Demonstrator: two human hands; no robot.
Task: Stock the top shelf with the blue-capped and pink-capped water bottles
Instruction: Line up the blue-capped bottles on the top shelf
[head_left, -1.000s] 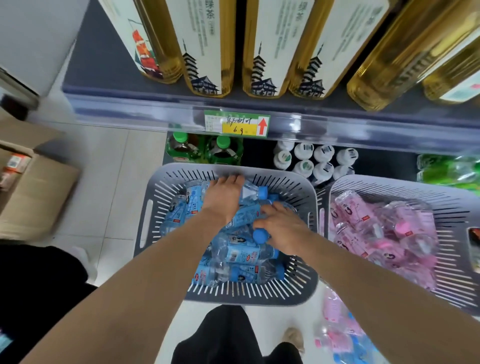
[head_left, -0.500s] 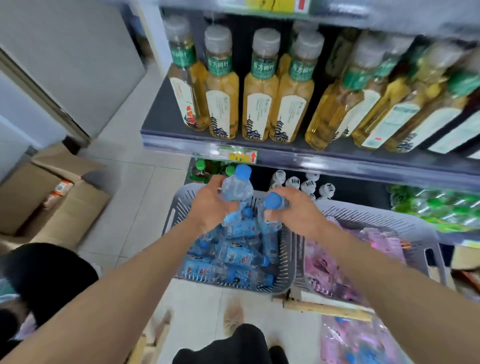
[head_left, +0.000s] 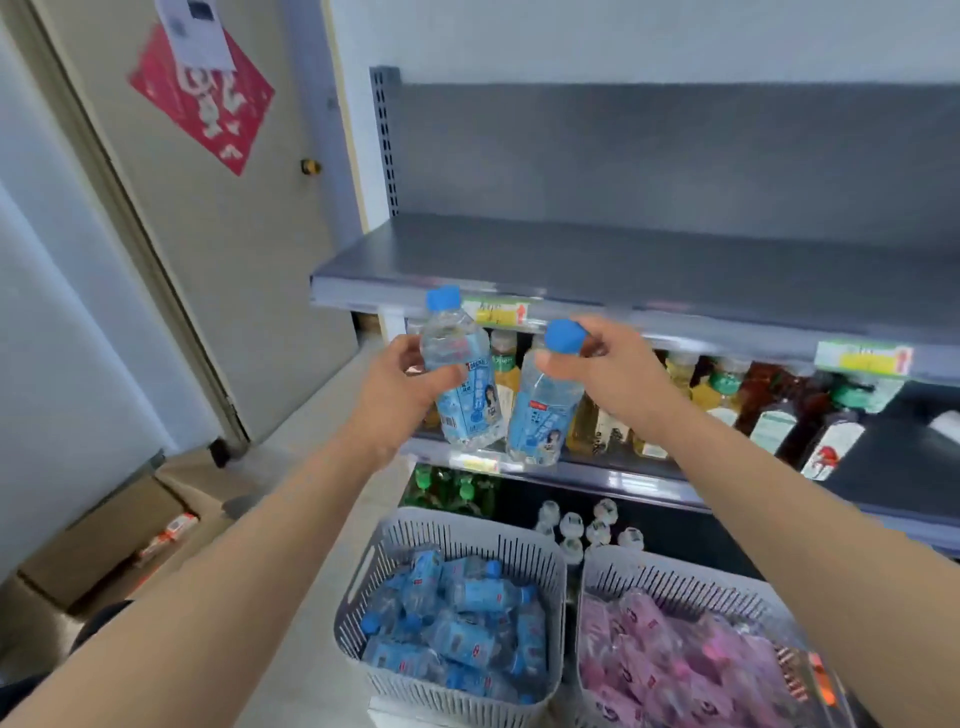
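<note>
My left hand grips a blue-capped water bottle around its middle, upright, just below the front edge of the grey top shelf. My right hand holds a second blue-capped bottle by its neck, hanging beside the first. Nothing stands on the top shelf. Below, the left grey basket holds several blue-capped bottles. The right grey basket holds several pink-capped bottles.
Tea bottles fill the shelf under the top one. Green bottles and white-capped bottles stand lower. A door is at the left, with an open cardboard box on the floor.
Both hands took a blue-capped bottle each out of the left basket and lifted them up to just below the top shelf. The view tilted upward, showing the top shelf.
</note>
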